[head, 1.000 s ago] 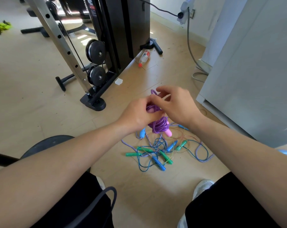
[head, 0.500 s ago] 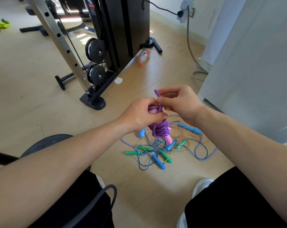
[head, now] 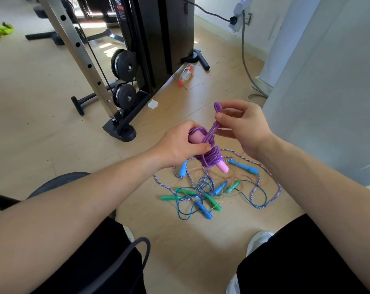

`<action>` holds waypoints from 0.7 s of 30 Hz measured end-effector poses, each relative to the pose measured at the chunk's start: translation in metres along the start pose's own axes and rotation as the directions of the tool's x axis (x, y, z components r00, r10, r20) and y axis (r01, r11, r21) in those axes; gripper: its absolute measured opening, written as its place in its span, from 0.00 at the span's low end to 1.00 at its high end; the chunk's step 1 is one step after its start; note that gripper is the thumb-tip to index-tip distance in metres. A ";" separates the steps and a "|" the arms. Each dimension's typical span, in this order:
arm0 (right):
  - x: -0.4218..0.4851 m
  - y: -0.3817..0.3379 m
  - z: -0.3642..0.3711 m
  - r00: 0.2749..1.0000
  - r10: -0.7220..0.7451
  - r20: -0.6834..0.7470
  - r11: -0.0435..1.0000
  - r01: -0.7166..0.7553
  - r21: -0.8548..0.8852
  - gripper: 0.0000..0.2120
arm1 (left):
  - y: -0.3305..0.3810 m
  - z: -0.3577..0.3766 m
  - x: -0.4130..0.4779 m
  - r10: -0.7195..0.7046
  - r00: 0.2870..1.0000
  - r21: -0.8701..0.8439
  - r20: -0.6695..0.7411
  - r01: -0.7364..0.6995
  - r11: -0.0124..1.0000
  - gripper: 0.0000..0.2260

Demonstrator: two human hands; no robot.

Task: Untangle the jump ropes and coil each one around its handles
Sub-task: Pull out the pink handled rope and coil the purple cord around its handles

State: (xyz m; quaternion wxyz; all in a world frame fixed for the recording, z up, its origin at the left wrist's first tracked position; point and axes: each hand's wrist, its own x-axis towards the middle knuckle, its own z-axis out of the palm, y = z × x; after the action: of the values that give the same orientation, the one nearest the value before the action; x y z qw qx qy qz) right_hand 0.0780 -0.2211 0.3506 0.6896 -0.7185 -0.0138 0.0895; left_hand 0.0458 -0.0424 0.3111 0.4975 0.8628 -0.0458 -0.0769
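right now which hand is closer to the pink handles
Left. The left hand grips the pink handles; the right hand is up and right of them, pinching the purple rope.

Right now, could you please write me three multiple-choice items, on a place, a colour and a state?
1. Where does the clear plastic bottle with the red cap lie?
A. On the wooden floor by the black weight machine.
B. On a table.
C. In a bin.

2. What colour are the handles of the coiled purple plastic jump rope?
A. Green.
B. Pink.
C. Black.

3. What is the right hand doing?
A. Lying flat on the floor.
B. Pinching the rope's end loop.
C. Hanging idle.

1 A: it lies at the machine's foot.
2 B: pink ends stick out of the coil in the left hand.
3 B: it holds the loop pinched.
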 end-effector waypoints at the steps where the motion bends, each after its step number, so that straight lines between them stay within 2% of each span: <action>1: -0.001 -0.002 -0.001 0.999 0.000 0.032 1.000 0.000 0.014 0.08 | -0.002 -0.002 0.001 -0.005 1.000 -0.027 -0.021 0.004 1.000 0.14; 3: -0.002 -0.004 -0.003 0.995 -0.038 0.087 0.994 0.047 -0.102 0.09 | -0.003 -0.006 0.001 -0.018 0.998 -0.065 -0.066 0.014 0.998 0.15; 5: -0.001 -0.005 -0.004 0.989 -0.072 0.133 0.944 0.110 -0.310 0.10 | -0.004 -0.010 0.000 -0.021 0.995 -0.073 -0.095 0.014 0.997 0.16; 7: 0.000 -0.005 -0.003 0.985 -0.089 0.149 0.890 0.146 -0.432 0.12 | -0.002 -0.011 -0.002 -0.009 0.996 -0.084 -0.087 0.002 0.996 0.16; 10: 0.001 -0.004 -0.001 0.983 -0.130 0.131 0.866 0.177 -0.468 0.11 | -0.001 -0.009 -0.002 0.000 0.999 -0.107 -0.055 -0.006 0.994 0.15; 13: 0.000 -0.001 0.004 0.966 -0.200 0.163 0.776 0.258 -0.576 0.10 | -0.002 -0.010 -0.002 0.012 0.998 -0.089 -0.054 -0.017 0.996 0.16; 17: -0.005 0.001 0.005 0.955 -0.243 0.172 0.688 0.294 -0.664 0.09 | -0.004 -0.016 0.001 0.002 0.995 -0.077 -0.099 -0.010 0.997 0.17; 21: -0.009 0.005 0.010 0.948 -0.281 0.150 0.683 0.308 -0.663 0.08 | 0.000 -0.021 0.002 0.023 0.994 -0.039 -0.110 -0.028 0.999 0.19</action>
State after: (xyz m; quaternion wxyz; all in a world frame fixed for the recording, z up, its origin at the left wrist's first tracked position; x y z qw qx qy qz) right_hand 0.0673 -0.2130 0.3462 0.3844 -0.9065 -0.1731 -0.0205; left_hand 0.0515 -0.0249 0.3207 0.5176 0.8548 -0.0280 -0.0242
